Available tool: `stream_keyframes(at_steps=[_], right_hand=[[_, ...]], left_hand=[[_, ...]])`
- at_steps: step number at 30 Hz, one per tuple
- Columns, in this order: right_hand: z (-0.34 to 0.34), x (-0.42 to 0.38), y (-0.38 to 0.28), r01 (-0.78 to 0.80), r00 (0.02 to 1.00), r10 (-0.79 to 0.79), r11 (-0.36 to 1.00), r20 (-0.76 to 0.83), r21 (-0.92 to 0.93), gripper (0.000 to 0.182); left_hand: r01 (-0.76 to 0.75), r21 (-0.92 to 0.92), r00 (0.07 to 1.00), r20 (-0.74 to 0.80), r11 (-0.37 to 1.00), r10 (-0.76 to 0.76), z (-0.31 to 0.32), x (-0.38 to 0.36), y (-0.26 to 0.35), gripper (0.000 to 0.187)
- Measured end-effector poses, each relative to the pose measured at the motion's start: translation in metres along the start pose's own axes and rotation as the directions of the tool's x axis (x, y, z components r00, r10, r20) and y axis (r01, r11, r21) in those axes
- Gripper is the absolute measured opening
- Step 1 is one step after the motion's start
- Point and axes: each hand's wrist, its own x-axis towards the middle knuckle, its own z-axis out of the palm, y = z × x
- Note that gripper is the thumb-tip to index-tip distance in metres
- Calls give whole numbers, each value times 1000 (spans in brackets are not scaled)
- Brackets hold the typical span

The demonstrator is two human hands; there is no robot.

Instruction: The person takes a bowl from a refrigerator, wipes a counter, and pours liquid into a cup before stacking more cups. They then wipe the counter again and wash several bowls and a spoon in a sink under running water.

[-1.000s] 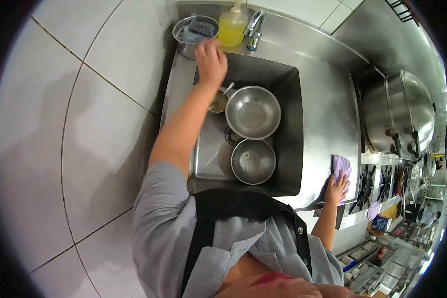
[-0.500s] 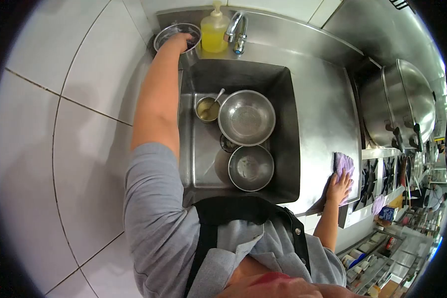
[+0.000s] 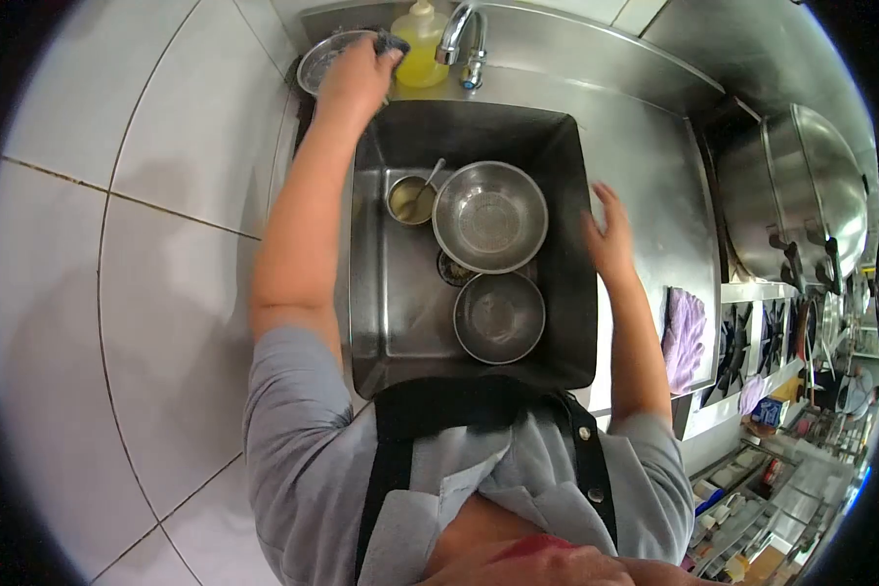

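My left hand [image 3: 356,78] pinches a dark scouring pad [image 3: 392,45] above the right rim of a metal bowl [image 3: 320,64], beside a yellow soap bottle [image 3: 420,49]. Over the sink's right edge, my right hand [image 3: 607,234] is empty with its fingers apart. The sink [image 3: 400,322] holds a large metal bowl [image 3: 488,217], a smaller metal bowl [image 3: 499,317] in front of it, and a small cup [image 3: 400,200] of cloudy liquid with a spoon. A purple cloth [image 3: 685,337] lies on the steel counter at the right.
A faucet [image 3: 471,49] stands behind the sink. Large steel pots [image 3: 801,195] are at the right, with stove burners [image 3: 732,352] in front of them. White tiles [image 3: 186,127] line the left side. Another person [image 3: 859,393] is far off at the right.
My left hand has come up out of the metal bowl with the dark pad. My right hand has let go of the purple cloth and moved up and left to the sink's edge.
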Motion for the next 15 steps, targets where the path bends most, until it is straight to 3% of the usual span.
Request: stream_keyframes(at_steps=[1,2,4,6,7,10,13,15], right_hand=[[25,36,-26,-35,997,16,965,74,261,55],[64,73,-13,103,990,-122,965,66,243,57],[125,140,-26,83,988,-127,921,92,381,60],[156,189,-59,149,982,-179,928,57,343,57],[177,208,-63,207,976,-219,928,4,310,54],[179,213,-98,351,914,-334,936,228,-33,44],[191,203,-80,235,949,-299,882,101,408,41],[196,176,-67,-56,951,-130,821,280,568,41]], left_hand=[[25,-52,999,47,998,-23,1,-15,3,50],[134,-99,973,204,986,-112,3,-26,6,51],[101,-76,974,208,992,-84,23,-52,-3,47],[303,-250,906,376,920,-196,73,-72,-41,43],[505,-284,785,544,815,-296,66,-81,-30,41],[670,-338,701,580,661,-415,107,-110,-46,47],[809,-277,538,705,518,-463,116,-108,-47,44],[819,-387,565,673,423,-478,132,-110,-46,41]])
